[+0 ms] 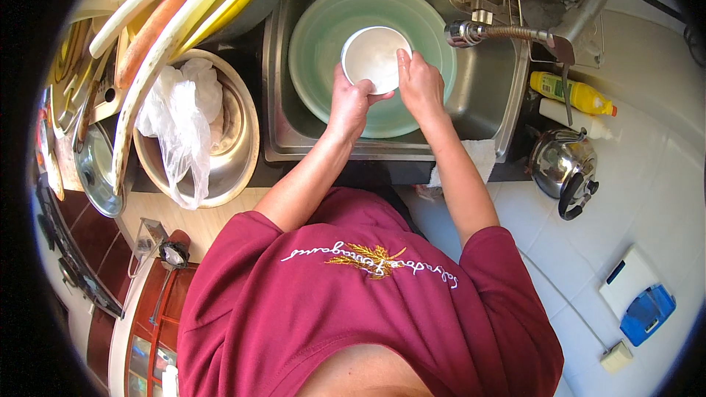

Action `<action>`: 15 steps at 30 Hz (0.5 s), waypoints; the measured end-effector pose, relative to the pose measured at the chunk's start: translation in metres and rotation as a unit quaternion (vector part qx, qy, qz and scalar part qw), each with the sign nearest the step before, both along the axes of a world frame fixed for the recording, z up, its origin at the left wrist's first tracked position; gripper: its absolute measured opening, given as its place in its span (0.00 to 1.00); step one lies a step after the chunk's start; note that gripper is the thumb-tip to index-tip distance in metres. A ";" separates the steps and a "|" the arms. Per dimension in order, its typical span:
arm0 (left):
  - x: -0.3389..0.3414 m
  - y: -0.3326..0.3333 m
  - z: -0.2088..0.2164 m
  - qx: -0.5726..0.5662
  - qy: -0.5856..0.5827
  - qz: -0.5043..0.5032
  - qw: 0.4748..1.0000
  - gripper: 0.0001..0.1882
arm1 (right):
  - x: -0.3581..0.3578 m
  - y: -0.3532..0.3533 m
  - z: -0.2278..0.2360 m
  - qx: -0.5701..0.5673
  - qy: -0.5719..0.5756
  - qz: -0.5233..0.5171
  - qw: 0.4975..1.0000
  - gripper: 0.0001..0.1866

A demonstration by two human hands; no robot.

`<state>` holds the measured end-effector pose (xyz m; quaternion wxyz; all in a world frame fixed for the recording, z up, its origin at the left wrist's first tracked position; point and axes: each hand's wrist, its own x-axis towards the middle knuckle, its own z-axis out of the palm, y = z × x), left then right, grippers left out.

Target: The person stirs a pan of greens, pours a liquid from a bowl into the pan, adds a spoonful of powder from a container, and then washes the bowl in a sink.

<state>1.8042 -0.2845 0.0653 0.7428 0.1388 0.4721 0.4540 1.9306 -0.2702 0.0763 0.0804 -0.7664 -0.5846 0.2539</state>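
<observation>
Between my two hands a white bowl [371,55] is held over a pale green plastic basin [316,51], its inside facing up. My left hand [349,103] grips the bowl from the lower left, thumb on the near rim. On the right side of the bowl, my right hand [423,87] is closed at the rim, thumb toward the inside and the other fingers mostly hidden. Inside the stainless steel sink [482,95] sits the basin, which is round and wide.
A flexible metal faucet [500,31] reaches over the sink's right side. Left stands a metal bowl [248,132] with a clear plastic bag [180,121]; long-handled utensils [165,29] hang above it. Right are a yellow bottle [570,93], a metal kettle [562,162] and a white cloth [478,158].
</observation>
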 end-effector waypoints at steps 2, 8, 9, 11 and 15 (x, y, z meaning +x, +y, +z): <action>0.003 -0.002 0.004 0.004 -0.011 0.002 1.000 0.32 | -0.001 -0.006 -0.006 0.164 0.014 -0.016 0.986 0.15; 0.011 -0.012 0.000 0.006 -0.029 -0.021 0.999 0.32 | 0.020 -0.003 0.003 0.156 0.005 0.033 0.987 0.12; 0.010 -0.012 0.001 0.015 -0.031 -0.034 0.999 0.32 | 0.021 -0.003 0.006 0.143 0.005 0.037 0.989 0.12; 0.010 -0.013 0.007 0.009 -0.024 -0.031 0.999 0.33 | 0.023 -0.005 0.006 0.153 0.018 0.048 0.987 0.11; 0.010 -0.016 0.004 0.009 0.021 0.000 1.000 0.33 | 0.017 -0.021 -0.006 0.209 0.102 0.012 0.972 0.11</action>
